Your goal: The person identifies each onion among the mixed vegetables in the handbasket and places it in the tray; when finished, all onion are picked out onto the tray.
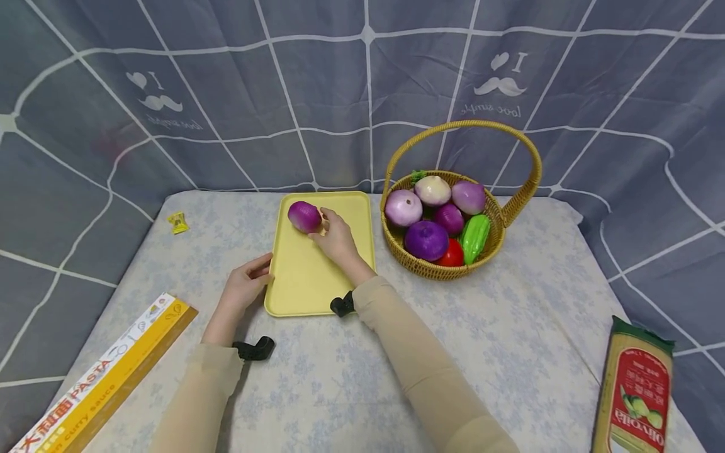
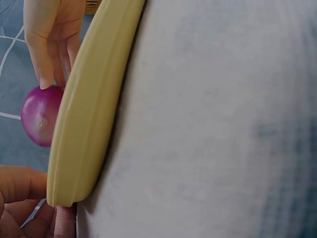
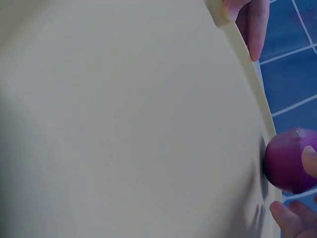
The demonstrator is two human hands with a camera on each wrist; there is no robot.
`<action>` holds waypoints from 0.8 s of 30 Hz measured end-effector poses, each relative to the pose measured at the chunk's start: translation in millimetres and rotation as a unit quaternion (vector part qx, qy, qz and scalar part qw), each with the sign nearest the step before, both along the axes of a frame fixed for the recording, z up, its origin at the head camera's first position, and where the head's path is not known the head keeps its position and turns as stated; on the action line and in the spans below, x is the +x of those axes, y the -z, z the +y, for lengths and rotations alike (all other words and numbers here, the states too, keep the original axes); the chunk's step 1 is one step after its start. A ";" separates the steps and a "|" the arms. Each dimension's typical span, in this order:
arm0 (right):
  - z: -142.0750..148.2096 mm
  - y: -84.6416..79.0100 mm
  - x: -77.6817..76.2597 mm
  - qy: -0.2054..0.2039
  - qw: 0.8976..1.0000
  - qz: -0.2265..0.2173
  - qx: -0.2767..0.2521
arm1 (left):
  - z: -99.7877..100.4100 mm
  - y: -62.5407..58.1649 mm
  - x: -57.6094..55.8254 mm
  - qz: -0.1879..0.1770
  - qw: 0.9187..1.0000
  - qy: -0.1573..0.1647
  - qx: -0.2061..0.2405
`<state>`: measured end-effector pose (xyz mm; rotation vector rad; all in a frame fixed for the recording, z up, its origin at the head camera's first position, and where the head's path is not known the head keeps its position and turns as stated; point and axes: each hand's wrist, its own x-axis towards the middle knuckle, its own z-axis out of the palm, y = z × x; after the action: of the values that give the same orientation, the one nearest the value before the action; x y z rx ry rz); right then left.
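Observation:
A purple onion (image 1: 304, 217) lies at the far left of a yellow rectangular tray (image 1: 300, 277). My right hand (image 1: 338, 241) is at the onion's right side, thumb and fingers spread. In the left wrist view one fingertip touches the onion (image 2: 39, 116); in the right wrist view another fingertip overlaps the onion (image 3: 287, 161), while lower fingers stand apart from it. With my left hand (image 1: 243, 286) I hold the tray's left edge. The left wrist view has fingers at the rim and under the tray (image 2: 86, 114).
Right of the tray stands a wicker basket (image 1: 416, 264) of several onions, a tomato and a green vegetable. A pasta box (image 1: 113, 371) lies front left, a yellow wrapped candy (image 1: 178, 222) back left, and a red-labelled pack (image 1: 634, 390) front right. Grid-patterned curtains (image 1: 340, 94) rise behind.

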<state>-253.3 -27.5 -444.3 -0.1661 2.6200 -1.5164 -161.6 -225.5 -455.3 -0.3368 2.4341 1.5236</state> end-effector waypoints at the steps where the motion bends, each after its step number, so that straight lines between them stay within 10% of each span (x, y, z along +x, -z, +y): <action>1: 0.6 -1.0 0.6 -0.002 1.000 -0.003 0.003 | -0.1 -0.1 -0.4 0.000 1.000 0.000 -0.002; 12: 17.4 -17.7 16.3 -0.010 0.999 0.022 -0.031 | 0.9 -1.2 -0.1 -0.005 1.000 0.002 -0.016; 24: 88.8 -60.7 69.3 -0.034 0.987 0.102 -0.120 | -1.9 1.5 -0.3 -0.005 1.000 0.011 -0.005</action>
<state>-184.0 61.3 -383.6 -0.4485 2.5382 -1.8775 -161.9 -227.4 -456.7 -0.3164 2.4302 1.4975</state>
